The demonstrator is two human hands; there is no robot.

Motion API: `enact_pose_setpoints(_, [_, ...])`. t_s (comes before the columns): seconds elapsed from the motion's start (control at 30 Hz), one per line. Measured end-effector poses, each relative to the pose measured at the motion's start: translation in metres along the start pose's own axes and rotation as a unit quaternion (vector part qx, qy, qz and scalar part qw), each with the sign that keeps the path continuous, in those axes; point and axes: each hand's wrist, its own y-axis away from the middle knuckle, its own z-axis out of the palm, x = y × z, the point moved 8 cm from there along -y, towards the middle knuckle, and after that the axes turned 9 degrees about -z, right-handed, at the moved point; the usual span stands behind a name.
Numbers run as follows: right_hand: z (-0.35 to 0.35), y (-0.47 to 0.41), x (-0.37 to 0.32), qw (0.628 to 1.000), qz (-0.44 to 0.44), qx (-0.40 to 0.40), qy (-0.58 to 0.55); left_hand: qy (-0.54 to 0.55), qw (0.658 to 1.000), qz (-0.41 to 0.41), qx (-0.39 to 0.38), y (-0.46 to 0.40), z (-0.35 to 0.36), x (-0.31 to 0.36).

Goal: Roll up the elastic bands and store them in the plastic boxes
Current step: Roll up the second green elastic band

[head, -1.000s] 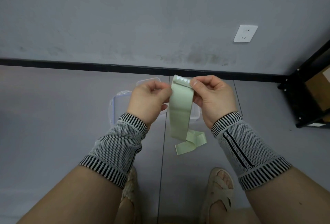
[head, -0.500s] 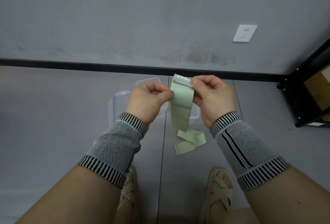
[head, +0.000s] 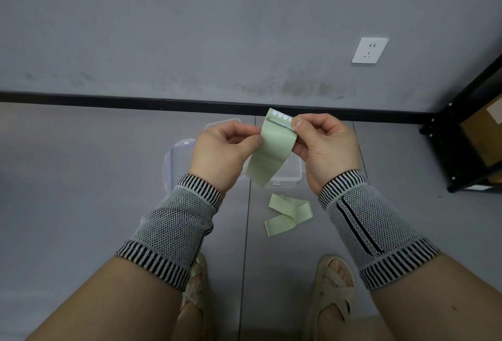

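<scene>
Green elastic, a pale flat band (head: 273,150), was held up between both hands in front of the person. The left hand (head: 224,154) pinched its left edge, thumb and curled fingers closed on the fabric. The right hand (head: 324,147) pinched the top right corner, thumb on the near face and fingers curled behind. White scalloped marks showed along the top end of the band, just beside the right thumb. From the hands the band hung down and slightly to the left, its lower end free in the air.

A second band (head: 289,211) of the same green lay loosely folded on the grey floor (head: 81,177), below the hands and apart from the held one.

Behind the hands, on the floor, sat a clear plastic box (head: 288,175), mostly hidden by the held band and the right hand. Just to its left lay a clear lid (head: 176,161) with clip tabs, partly covered by the left hand. Whether the lid touched the box could not be told.

Both forearms wore grey knit sleeves (head: 173,228) with black-and-white striped cuffs. Two feet in woven sandals (head: 332,289) stood on the floor at the bottom of the view. A grey wall (head: 190,28) with a black skirting rose beyond, carrying a white socket (head: 369,50). A black shelf frame (head: 461,128) stood at the right edge.
</scene>
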Motion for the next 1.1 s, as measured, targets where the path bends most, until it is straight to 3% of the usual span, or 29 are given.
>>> enact_pose_setpoints(0.23, [-0.005,-0.001,-0.001,1.000,-0.003,0.023,-0.005,-0.029,1.000,0.011,0.000,0.003,0.003,0.001])
enact_pose_setpoints(0.77, [0.004,0.002,0.000,0.999,0.002,-0.009,-0.038,0.005,0.999,-0.035,-0.027,-0.002,0.006,-0.005])
enact_pose_setpoints(1.1, [0.014,0.007,-0.016,0.976,-0.113,-0.084,0.164,0.034,0.999,-0.034,-0.005,-0.006,-0.008,0.002])
